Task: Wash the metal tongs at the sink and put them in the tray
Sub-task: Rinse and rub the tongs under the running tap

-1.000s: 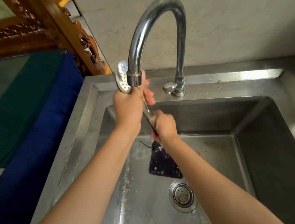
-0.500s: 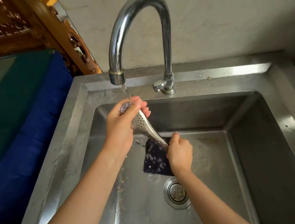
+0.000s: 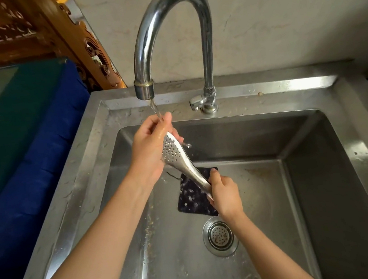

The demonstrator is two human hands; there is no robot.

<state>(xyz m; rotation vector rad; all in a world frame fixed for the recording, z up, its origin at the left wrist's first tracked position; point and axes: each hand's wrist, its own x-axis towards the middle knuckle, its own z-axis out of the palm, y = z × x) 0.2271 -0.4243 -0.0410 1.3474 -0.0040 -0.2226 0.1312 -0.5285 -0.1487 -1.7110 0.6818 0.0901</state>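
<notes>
The metal tongs (image 3: 182,160), with a perforated spoon-shaped head, slant over the steel sink (image 3: 322,192). My right hand (image 3: 225,194) grips their handle end low in the basin. My left hand (image 3: 151,150) wraps around the perforated head, fingers behind it. A thin stream of water runs from the curved tap (image 3: 144,59) onto my left fingers and the tongs' tip. No tray is in view.
A dark speckled scouring pad (image 3: 191,198) lies on the basin floor under the tongs. The drain strainer (image 3: 220,236) is just in front of it. The tap lever (image 3: 197,102) sits on the back ledge. A blue and green cloth-covered surface (image 3: 29,138) borders the sink's left.
The tongs came down from beside the spout into the basin. Water now runs over their head, and my left hand slid along the head.
</notes>
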